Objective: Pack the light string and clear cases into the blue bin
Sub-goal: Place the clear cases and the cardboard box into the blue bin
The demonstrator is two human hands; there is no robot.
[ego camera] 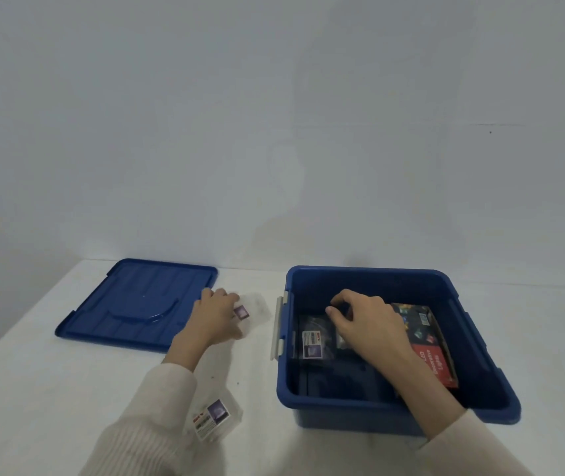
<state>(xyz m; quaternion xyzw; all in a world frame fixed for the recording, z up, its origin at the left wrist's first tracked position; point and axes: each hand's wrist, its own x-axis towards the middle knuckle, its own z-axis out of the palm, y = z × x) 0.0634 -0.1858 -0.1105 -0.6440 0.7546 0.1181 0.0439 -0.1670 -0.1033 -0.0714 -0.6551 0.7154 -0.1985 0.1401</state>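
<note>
While the blue bin (370, 403) sits open at the right of the white table (16, 389), your right hand (367, 324) is down inside it, fingers curled together over a clear case (312, 341) that lies on the bin floor at the left side; the fingertips look pinched at the case's far edge, though the dark interior makes it hard to say whether they actually grip it; the boxed light string (429, 341), red and black with printed lettering, lies in the bin at the right, leaning against the right wall, just beside your wrist. Your left hand (215, 314) is out on the table between the bin and the blue lid (130, 304), which lies flat at the far left; its fingers are closed on a second clear case (250, 310) with a small purple label, the case resting on the table surface just left of the bin's grey latch (278, 328). A third clear case (215, 419), with a white and purple label, lies on the near table beside your left sleeve (150, 424), well apart from the bin.
</note>
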